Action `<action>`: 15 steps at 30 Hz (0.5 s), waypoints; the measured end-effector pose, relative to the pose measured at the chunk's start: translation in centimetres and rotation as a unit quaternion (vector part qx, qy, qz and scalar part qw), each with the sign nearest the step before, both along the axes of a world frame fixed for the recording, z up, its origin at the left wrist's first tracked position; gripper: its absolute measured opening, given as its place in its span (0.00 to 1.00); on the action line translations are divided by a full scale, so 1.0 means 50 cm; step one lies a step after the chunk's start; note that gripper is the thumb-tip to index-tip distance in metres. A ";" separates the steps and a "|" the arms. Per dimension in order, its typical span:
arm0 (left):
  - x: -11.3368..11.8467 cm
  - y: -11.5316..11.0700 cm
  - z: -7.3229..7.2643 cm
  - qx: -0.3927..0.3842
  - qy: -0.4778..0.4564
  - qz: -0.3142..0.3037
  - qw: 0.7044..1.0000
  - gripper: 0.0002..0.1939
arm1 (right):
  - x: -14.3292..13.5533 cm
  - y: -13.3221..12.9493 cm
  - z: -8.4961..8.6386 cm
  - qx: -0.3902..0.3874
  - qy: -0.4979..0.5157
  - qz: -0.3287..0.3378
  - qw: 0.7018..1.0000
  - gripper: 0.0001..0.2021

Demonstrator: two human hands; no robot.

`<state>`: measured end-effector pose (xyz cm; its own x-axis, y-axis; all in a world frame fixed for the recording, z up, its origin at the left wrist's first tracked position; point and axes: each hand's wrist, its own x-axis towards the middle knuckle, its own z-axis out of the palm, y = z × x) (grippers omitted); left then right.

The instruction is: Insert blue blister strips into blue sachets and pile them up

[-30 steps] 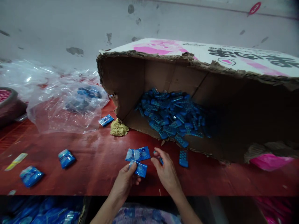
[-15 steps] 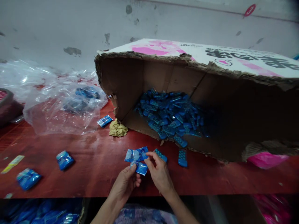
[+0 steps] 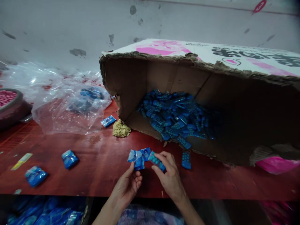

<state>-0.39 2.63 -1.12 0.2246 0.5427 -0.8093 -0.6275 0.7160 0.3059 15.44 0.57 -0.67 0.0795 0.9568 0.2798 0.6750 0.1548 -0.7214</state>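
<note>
Near the red table's front edge, my left hand (image 3: 130,181) pinches blue printed packets (image 3: 138,160) between thumb and fingers. Just to its right, my right hand (image 3: 170,175) has its thumb and fingers around a small blue pack with light dots (image 3: 156,160), close to the packets. Another dotted pack (image 3: 186,160) lies on the table to the right of that hand. Many similar packs are heaped (image 3: 173,115) inside the open cardboard box behind.
The torn-edged cardboard box (image 3: 131,70) lies open toward me. At left are clear plastic bags (image 3: 53,115), a bowl of pink pieces (image 3: 14,109), loose blue packets (image 3: 69,158) and a yellow strip (image 3: 21,161). A crumpled yellow lump (image 3: 121,128) sits by the box corner.
My right hand has left the printed packets, moved slightly right and closed on the dotted pack that lay beside it. The view has shifted a little, so the surroundings appear farther right.
</note>
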 end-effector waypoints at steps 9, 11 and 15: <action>-0.001 -0.002 -0.006 0.020 -0.004 0.007 1.000 0.09 | -0.019 -0.023 0.007 0.046 -0.067 0.085 0.993 0.19; -0.004 -0.001 -0.004 0.026 -0.004 0.005 1.000 0.08 | -0.016 -0.020 0.008 0.055 -0.078 0.088 0.991 0.19; -0.008 0.000 0.001 0.053 0.003 0.003 0.999 0.07 | -0.015 -0.015 0.011 0.065 -0.093 0.086 0.990 0.19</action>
<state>-0.78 2.63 -1.06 0.2169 0.6265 -0.7487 -0.6298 0.6758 0.3830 14.71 -0.16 -0.14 -0.1454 0.9070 0.3952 0.7497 0.3616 -0.5542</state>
